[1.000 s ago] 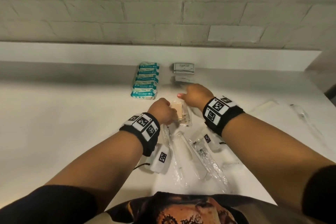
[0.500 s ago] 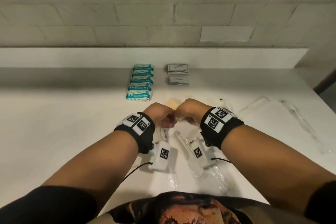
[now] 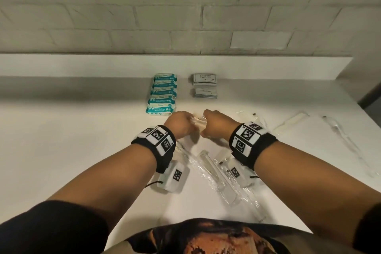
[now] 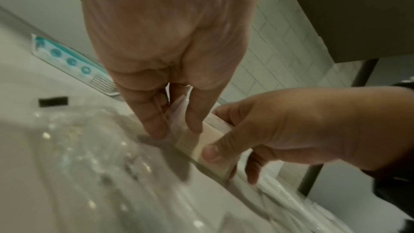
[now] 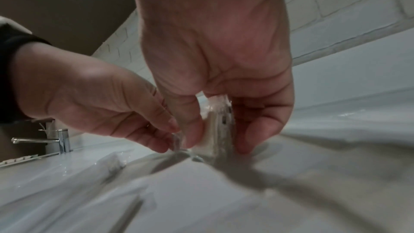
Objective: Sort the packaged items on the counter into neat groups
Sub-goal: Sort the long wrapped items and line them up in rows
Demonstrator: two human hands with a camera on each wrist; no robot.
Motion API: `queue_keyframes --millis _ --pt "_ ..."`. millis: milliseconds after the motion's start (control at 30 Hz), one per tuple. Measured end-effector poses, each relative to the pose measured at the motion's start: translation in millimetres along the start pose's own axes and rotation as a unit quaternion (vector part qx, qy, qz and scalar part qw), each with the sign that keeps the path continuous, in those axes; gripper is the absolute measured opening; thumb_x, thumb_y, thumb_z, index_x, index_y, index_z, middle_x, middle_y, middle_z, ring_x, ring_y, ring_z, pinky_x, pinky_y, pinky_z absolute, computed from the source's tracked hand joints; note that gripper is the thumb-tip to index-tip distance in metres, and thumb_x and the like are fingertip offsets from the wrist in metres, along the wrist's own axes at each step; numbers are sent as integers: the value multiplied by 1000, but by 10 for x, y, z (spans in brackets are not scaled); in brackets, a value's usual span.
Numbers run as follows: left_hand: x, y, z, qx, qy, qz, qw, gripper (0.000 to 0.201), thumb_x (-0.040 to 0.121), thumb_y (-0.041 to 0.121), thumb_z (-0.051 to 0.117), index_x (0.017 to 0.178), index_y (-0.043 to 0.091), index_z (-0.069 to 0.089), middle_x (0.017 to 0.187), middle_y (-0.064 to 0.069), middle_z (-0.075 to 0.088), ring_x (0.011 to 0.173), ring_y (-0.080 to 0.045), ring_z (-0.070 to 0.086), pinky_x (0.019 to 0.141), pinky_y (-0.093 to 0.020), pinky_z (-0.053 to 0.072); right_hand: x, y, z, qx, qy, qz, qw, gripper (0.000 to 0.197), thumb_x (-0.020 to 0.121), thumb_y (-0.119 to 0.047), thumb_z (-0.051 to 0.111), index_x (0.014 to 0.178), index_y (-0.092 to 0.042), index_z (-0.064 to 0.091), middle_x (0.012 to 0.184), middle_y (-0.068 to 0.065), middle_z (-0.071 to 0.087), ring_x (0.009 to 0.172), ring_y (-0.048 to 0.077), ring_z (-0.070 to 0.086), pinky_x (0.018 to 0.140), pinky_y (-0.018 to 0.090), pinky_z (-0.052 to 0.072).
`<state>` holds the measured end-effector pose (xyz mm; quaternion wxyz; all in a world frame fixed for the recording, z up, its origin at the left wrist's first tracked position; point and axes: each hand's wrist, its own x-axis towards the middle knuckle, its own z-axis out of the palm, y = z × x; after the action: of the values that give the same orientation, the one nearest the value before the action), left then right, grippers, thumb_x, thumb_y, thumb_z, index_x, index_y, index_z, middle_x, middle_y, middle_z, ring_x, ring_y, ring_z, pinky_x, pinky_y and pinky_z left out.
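Both hands, left hand [image 3: 181, 125] and right hand [image 3: 216, 123], are pinching one slick clear-wrapped packet [image 3: 198, 123] in a narrow grip above the worktop [image 3: 82, 140], risking it slipping onto loose wrappers [image 3: 218, 171].

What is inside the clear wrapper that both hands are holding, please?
A pale beige flat block shows through the clear wrapper, pinched between the left hand and right hand. Fingers cover its ends, so any label stays hidden.
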<state>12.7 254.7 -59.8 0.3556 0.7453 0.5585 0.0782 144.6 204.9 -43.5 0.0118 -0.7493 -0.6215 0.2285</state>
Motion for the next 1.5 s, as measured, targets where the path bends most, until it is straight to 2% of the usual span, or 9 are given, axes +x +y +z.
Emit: queue_keyframes --millis 133,300,433,633,933,1033,1133,1233,1500 --pt "41 -41 69 -62 5 4 998 90 62 8 83 141 18 41 134 -4 42 121 -21 49 106 -28 37 7 77 -25 -27 31 -33 999 49 78 -25 70 123 -20 50 113 8 54 95 27 59 79 37 51" --pt "-14 -33 183 -155 -42 32 986 104 71 -3 76 150 19 12 142 -6 40 123 -20 48 107 -25 35 -56 188 -2 -26 30 -21 999 68 74 -24 77 131 -20 42 116 9 49 96 28 60 84 41 53" --pt "-48 132 239 -235 -84 5 968 138 39 6 83 151 18 2 141 -10 38 123 -25 50 110 -36 36 -96 174 79 24 30 -34 999 64 78 -18 74 132 -17 39 118 11 45 94 29 60 82 41 53" --pt "-44 84 315 -176 -8 30 984 107 69 -7 73 150 28 14 130 -5 28 102 -15 49 99 -25 40 -161 157 90 -2 77 -87 993 37 91 -20 56 125 -11 46 115 12 48 91 30 59 78 38 50" --pt "-101 66 239 -67 -31 58 996 79 83 3 60 148 22 20 140 -10 31 119 -22 50 103 -28 38 -188 139 59 -38 65 -87 993 30 91 -20 56 119 -8 52 111 11 55 92 27 60 80 38 52" --pt "12 124 137 -166 -2 16 986 81 86 8 62 150 22 14 140 -11 37 117 -25 51 100 -31 41 -105 162 -22 164 47 -12 985 24 90 -21 59 109 -7 57 95 11 62 76 24 60 63 35 48" --pt "65 200 55 -372 -54 -44 926 53 92 8 56 139 13 34 114 -14 63 98 -28 63 84 -40 53 -6 196 -91 420 -46 46 905 21 90 -21 60 103 -5 57 72 9 58 54 19 48 49 28 38" --pt "98 282 -25 -455 -70 -56 886 13 93 0 51 102 6 59 89 -11 67 80 -25 64 80 -40 53 33 204 -118 525 -91 63 844 15 90 -19 63 99 -8 57 68 7 57 52 15 45 50 26 35" --pt "429 269 112 -276 -18 -119 954 7 86 4 63 86 -1 58 92 -25 65 88 -39 68 84 -48 56 300 423 -115 463 47 152 872 31 91 -37 59 100 -8 63 94 7 62 89 22 57 82 35 44"
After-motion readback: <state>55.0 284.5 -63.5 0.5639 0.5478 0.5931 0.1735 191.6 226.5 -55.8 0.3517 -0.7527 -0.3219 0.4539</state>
